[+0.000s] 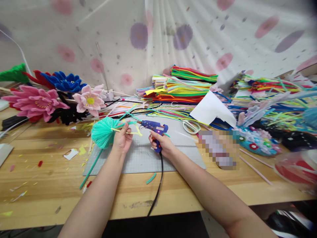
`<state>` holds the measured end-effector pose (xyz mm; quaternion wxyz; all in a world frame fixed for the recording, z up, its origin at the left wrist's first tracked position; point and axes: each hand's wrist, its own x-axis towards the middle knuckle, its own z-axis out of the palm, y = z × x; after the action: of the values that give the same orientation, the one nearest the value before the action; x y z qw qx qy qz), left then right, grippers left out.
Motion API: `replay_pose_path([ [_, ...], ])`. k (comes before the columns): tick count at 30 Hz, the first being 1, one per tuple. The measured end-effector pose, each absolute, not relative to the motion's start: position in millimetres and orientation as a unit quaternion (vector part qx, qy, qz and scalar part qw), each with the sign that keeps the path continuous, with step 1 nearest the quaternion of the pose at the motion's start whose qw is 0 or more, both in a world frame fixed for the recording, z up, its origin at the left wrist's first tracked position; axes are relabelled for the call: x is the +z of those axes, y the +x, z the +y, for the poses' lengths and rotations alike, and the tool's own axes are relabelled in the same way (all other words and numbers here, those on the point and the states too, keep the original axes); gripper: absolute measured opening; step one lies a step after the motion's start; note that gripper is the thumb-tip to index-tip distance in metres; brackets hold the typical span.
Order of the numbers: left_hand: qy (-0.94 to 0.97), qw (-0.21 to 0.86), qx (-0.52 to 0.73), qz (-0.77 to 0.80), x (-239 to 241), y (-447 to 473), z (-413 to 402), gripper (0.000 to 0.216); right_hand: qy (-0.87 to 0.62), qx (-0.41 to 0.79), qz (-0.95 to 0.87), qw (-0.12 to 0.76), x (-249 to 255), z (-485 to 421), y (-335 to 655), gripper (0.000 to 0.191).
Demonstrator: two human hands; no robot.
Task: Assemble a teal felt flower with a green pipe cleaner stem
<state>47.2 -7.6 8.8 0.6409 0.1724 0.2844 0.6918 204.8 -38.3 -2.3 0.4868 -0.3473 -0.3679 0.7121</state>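
Note:
My left hand (123,138) is closed in a pinch on a bent yellow pipe cleaner (139,131), with teal strands running close by. Left of those fingers is a round, fluffy teal pompom-like piece (102,133); a teal stem (91,169) slants down below it. Whether the fingers grip the teal piece as well, I cannot tell. Wrapped round the handle of a blue glue gun (155,126) is my right hand (162,142). Its nozzle points left, towards the yellow pipe cleaner. A black cord (158,188) hangs from the handle over the table edge.
Beneath my hands lies a grey cutting mat (183,158). White-handled scissors (191,127) and white paper (210,109) lie to the right. Bundled pipe cleaners (184,87) are stacked behind. Fuzzy flowers (37,100) stand at left; scraps dot the wooden table (49,185).

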Motion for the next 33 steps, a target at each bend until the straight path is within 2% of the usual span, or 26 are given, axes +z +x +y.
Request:
replay_pose_path([
  [15, 0.164, 0.638, 0.701, 0.274, 7, 48, -8, 0.025, -0.321, 0.723, -0.358, 0.497, -8, -34, 206, 0.037],
  [33, 0.182, 0.623, 0.706, 0.285, 7, 47, -8, 0.025, -0.319, 0.729, -0.357, 0.490, -10, -32, 213, 0.037],
])
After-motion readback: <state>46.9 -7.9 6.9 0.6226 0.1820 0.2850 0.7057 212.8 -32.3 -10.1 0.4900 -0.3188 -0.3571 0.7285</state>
